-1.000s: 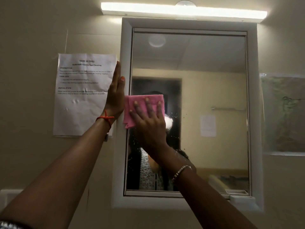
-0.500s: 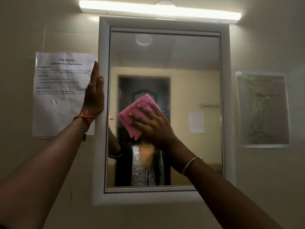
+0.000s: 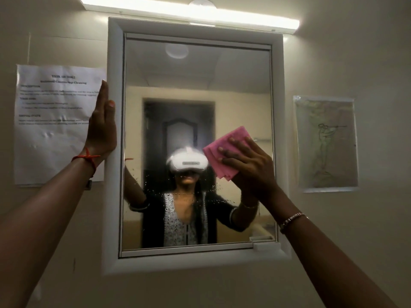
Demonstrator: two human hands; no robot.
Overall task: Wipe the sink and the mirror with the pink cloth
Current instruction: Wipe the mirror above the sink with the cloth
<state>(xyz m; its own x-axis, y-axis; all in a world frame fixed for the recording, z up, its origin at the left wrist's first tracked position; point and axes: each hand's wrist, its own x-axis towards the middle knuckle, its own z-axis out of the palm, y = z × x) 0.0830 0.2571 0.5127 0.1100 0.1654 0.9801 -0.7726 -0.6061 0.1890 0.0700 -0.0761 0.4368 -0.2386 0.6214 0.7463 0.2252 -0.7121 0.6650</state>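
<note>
Head view: right hand (image 3: 251,165) pressed the folded pink cloth (image 3: 224,152) flat against the mirror (image 3: 200,85), right of centre, fingers spread over it. Left hand (image 3: 102,127) lay flat, fingers straight and together, against the mirror's white frame (image 3: 114,63). Droplets (image 3: 155,187) sat on the lower glass.

Beige wall (image 3: 355,52) bearing a white-framed mirror (image 3: 198,90), a printed sheet (image 3: 53,121) to its left, a sleeved drawing (image 3: 325,143) to its right.
</note>
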